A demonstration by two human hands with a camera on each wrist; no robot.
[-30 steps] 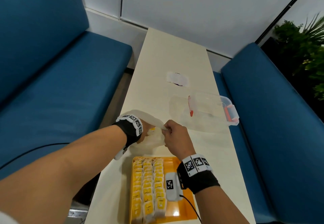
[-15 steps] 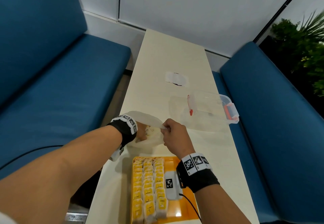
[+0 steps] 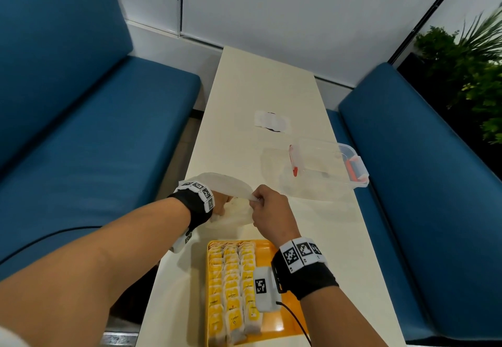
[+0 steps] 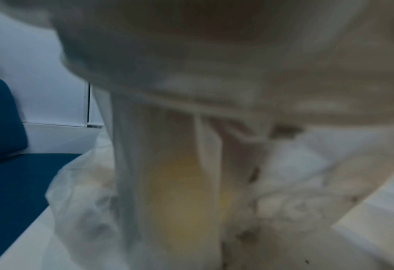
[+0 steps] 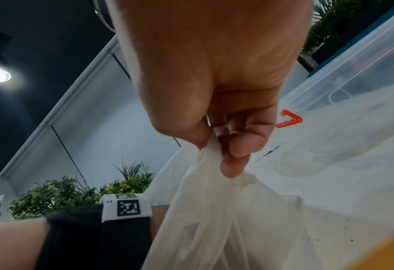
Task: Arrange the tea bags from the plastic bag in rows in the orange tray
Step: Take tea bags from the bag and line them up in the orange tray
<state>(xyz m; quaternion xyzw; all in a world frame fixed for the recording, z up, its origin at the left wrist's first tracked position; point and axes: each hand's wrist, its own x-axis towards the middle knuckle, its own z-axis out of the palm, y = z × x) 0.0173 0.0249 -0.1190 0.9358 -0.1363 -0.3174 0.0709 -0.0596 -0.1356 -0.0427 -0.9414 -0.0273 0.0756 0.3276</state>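
A thin white plastic bag (image 3: 225, 183) lies on the table just beyond the orange tray (image 3: 274, 322). My right hand (image 3: 255, 202) pinches the bag's rim between thumb and fingers (image 5: 235, 146) and holds the mouth up. My left hand (image 3: 222, 201) reaches into the bag, where the film hides its fingers. The left wrist view is blurred by bag film (image 4: 145, 146); a yellow patch (image 4: 184, 191) shows through, probably a tea bag. Yellow-and-white tea bags (image 3: 232, 287) fill three rows on the tray's left side. Its right side is bare orange.
A clear plastic container (image 3: 326, 164) with red clips (image 5: 288, 120) stands on the table to the right, beyond the bag. A white paper scrap (image 3: 271, 122) lies farther back. Blue benches (image 3: 95, 143) flank the narrow table (image 3: 260, 83), and the bag sits near its left edge.
My left hand has gone deeper into the bag, and the yellow bit seen at its fingers a second ago is hidden in the head view. The right hand keeps its pinch on the rim.
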